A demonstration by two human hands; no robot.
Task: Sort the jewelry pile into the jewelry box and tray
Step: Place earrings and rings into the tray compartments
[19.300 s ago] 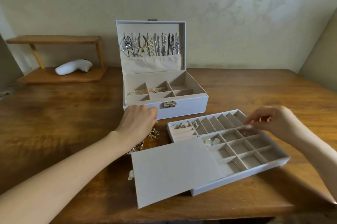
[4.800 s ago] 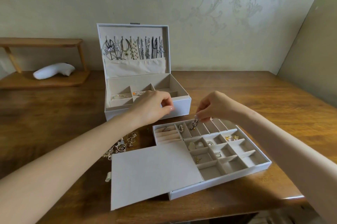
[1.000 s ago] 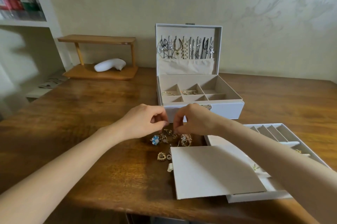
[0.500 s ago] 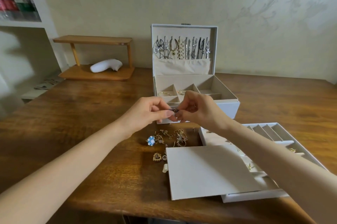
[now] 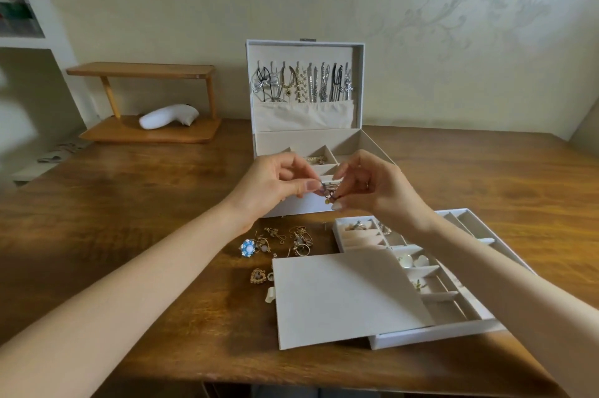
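Observation:
My left hand [image 5: 275, 182] and my right hand [image 5: 366, 185] pinch one small dark earring [image 5: 328, 194] between their fingertips, raised in front of the open white jewelry box [image 5: 372, 146]. Necklaces hang in the box's upright lid [image 5: 303, 83]. Below the hands lies the jewelry pile [image 5: 282, 240] on the wooden table, with a blue flower piece [image 5: 249, 247] and a gold heart pendant [image 5: 258, 276]. The divided white tray [image 5: 466, 310] sits to the right, partly covered by its flat lid [image 5: 340, 297]; my right forearm crosses over it.
A wooden two-tier stand [image 5: 146, 131] with a white object [image 5: 168, 116] stands at the back left. A white shelf unit [image 5: 19, 40] rises at the far left. The table's front edge [image 5: 291, 379] runs close below the tray.
Both hands have lifted from the pile with the small earring and now hold it higher, in front of the box. The pile and tray have not moved.

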